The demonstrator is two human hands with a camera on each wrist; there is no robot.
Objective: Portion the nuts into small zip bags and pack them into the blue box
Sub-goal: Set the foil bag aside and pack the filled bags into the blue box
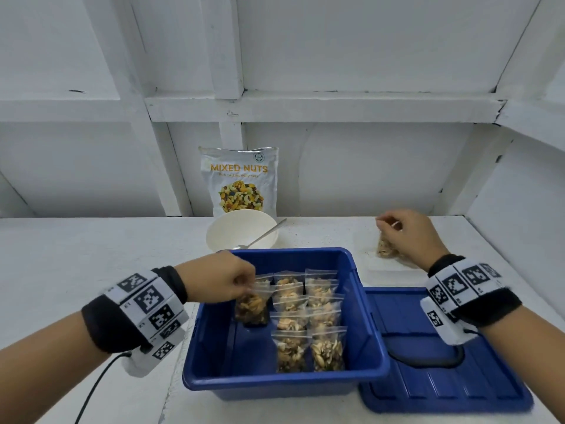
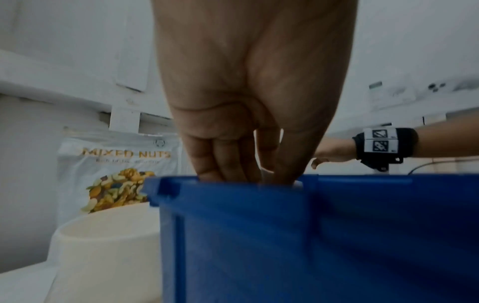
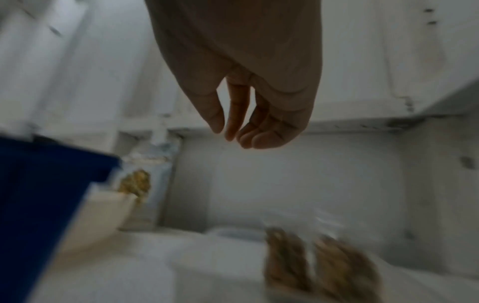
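Note:
The blue box [image 1: 290, 382] stands in the middle of the table with several filled zip bags [image 1: 308, 316] set upright in two rows. My left hand [image 1: 246, 284] reaches over the box's left part and pinches the top of one more nut bag [image 1: 252, 309], which hangs inside the box. In the left wrist view the fingertips of the left hand [image 2: 259, 177] dip behind the box wall [image 2: 311, 235]. My right hand [image 1: 387, 224] hovers at the back right over filled bags [image 1: 385, 250] lying on the table. The right wrist view shows the right hand [image 3: 230, 135] with loosely curved fingers holding nothing, above the blurred bags [image 3: 318, 260].
The blue lid [image 1: 428, 381] lies flat to the right of the box, under my right wrist. Behind the box stand a white bowl [image 1: 241, 232] with a spoon [image 1: 264, 237] and the Mixed Nuts pouch [image 1: 238, 179] against the wall. White walls close in the back and right.

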